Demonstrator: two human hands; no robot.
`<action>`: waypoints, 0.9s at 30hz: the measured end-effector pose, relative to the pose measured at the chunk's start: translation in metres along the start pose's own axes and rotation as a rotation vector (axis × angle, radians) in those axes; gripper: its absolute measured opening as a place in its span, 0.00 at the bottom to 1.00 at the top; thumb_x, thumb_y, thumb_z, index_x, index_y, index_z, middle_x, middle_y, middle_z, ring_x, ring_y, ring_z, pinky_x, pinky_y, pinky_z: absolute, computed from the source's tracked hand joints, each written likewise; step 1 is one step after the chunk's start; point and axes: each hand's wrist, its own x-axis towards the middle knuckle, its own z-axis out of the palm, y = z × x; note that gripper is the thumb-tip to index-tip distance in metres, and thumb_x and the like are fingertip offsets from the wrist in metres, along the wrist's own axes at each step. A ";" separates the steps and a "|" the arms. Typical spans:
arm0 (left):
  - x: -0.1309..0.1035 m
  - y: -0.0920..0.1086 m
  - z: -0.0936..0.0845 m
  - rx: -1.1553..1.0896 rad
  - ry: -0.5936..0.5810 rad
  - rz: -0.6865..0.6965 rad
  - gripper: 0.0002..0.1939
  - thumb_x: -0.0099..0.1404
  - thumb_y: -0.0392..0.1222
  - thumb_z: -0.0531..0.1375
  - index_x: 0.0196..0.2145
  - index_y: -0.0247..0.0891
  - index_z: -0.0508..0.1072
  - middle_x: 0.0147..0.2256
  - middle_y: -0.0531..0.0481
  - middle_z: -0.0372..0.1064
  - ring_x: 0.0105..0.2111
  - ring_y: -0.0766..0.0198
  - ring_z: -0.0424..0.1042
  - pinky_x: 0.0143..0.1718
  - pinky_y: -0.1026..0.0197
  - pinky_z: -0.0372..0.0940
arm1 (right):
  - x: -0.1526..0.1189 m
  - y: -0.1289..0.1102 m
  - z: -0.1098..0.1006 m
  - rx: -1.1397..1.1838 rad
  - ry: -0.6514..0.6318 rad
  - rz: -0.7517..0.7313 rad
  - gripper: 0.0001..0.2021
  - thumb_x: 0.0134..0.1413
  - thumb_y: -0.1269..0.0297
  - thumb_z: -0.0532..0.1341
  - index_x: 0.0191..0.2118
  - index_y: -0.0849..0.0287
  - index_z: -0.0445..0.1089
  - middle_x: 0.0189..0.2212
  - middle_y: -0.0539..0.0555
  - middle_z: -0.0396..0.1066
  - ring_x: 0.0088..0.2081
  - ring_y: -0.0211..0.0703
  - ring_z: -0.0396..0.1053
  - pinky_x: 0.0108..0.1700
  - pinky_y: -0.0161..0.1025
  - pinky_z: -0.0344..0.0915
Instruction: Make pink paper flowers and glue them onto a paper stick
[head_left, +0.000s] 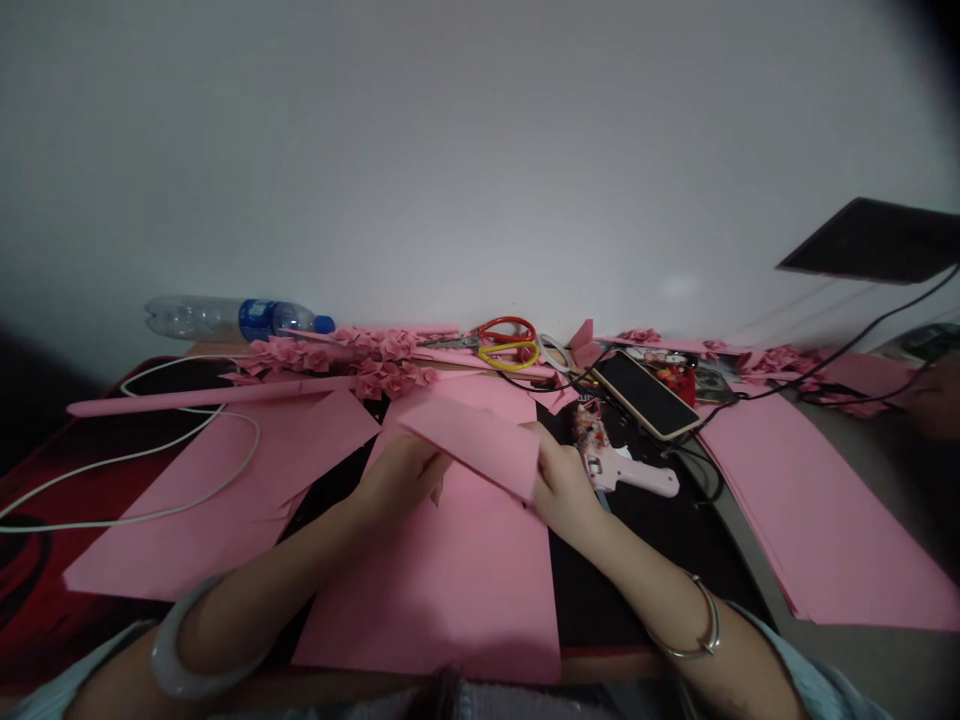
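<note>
Between my two hands is a piece of pink paper (pixel 480 445), held raised and slightly curved above a large pink sheet (pixel 457 600). My left hand (pixel 401 475) grips its left part from below, the fingertips partly hidden behind it. At the right edge, my right hand (pixel 562 485) has its fingers closed on the paper. A pale hot glue gun (pixel 634 474) lies just right of my right hand. Scissors with red and yellow handles (pixel 510 355) rest beyond the paper, near several pink paper flowers (pixel 394 378).
A clear bottle with a blue label (pixel 259 318) lies by the wall. A rolled pink paper stick (pixel 210 397) and white cable (pixel 112 457) are at left. At right are a phone (pixel 646 397), black cables (pixel 862 340) and stacked pink sheets (pixel 817 510).
</note>
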 end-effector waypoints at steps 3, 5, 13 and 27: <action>-0.002 0.005 0.002 0.050 -0.106 -0.015 0.20 0.66 0.45 0.53 0.17 0.41 0.58 0.09 0.57 0.62 0.11 0.68 0.61 0.20 0.66 0.57 | 0.001 0.001 0.003 0.039 -0.002 0.077 0.06 0.62 0.67 0.50 0.33 0.54 0.57 0.13 0.43 0.59 0.15 0.38 0.63 0.21 0.32 0.55; -0.002 0.007 0.003 0.090 -0.157 -0.031 0.20 0.68 0.46 0.51 0.19 0.40 0.57 0.09 0.57 0.63 0.10 0.69 0.61 0.19 0.67 0.57 | 0.002 0.001 0.005 0.037 0.014 0.092 0.10 0.63 0.65 0.50 0.28 0.53 0.53 0.12 0.43 0.58 0.14 0.37 0.62 0.20 0.32 0.53; -0.005 0.005 0.004 0.221 -0.035 0.161 0.22 0.69 0.42 0.49 0.17 0.39 0.58 0.12 0.56 0.66 0.13 0.72 0.61 0.20 0.69 0.55 | -0.001 0.000 0.005 -0.070 0.099 -0.034 0.07 0.64 0.67 0.49 0.32 0.55 0.59 0.14 0.44 0.61 0.15 0.37 0.62 0.21 0.32 0.54; -0.002 -0.006 0.005 0.383 0.007 0.184 0.11 0.69 0.44 0.50 0.29 0.40 0.62 0.19 0.56 0.69 0.19 0.66 0.68 0.24 0.64 0.58 | -0.001 0.001 0.004 -0.257 0.069 -0.105 0.06 0.62 0.67 0.45 0.39 0.57 0.57 0.19 0.51 0.70 0.20 0.44 0.70 0.25 0.35 0.58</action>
